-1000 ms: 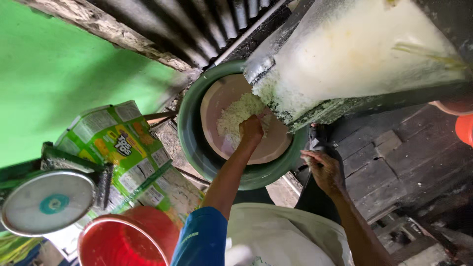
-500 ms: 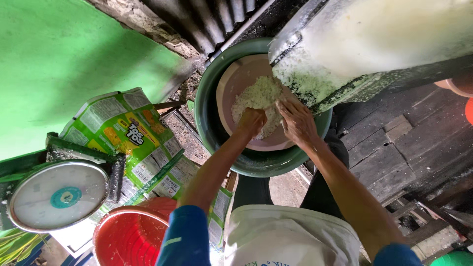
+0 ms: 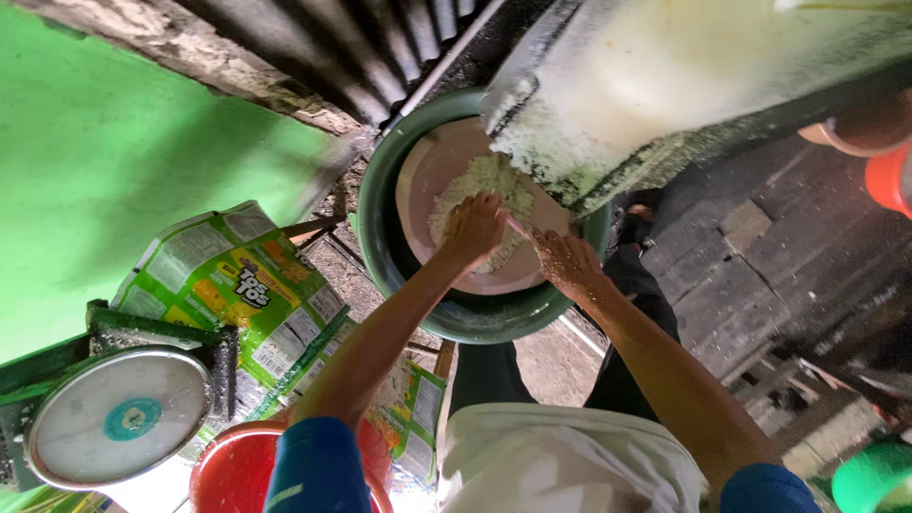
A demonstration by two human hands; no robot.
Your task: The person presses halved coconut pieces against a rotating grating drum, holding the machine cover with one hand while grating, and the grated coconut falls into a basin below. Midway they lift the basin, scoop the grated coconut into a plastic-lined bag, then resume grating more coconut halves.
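Our left hand [image 3: 472, 226] presses curled fingers into the white grated pile [image 3: 480, 195] in the pink bowl [image 3: 432, 171]; right hand [image 3: 567, 261] is spread flat beside it. Both sit under the machine chute [image 3: 608, 133], so fingers risk catching there, and shreds could spill into the green basin [image 3: 475, 318].

A big bright green wall [image 3: 104, 161] fills the left side. Next to it hangs grey wavy metal sheeting [image 3: 380, 38] with a rough, crumbly edge. On the right lie dark, dusty wooden planks [image 3: 760, 247]. A round weighing scale [image 3: 119, 418] with a white face sits low on the left. A printed green sack [image 3: 237, 294] leans near it, beside a red bucket [image 3: 233, 470].
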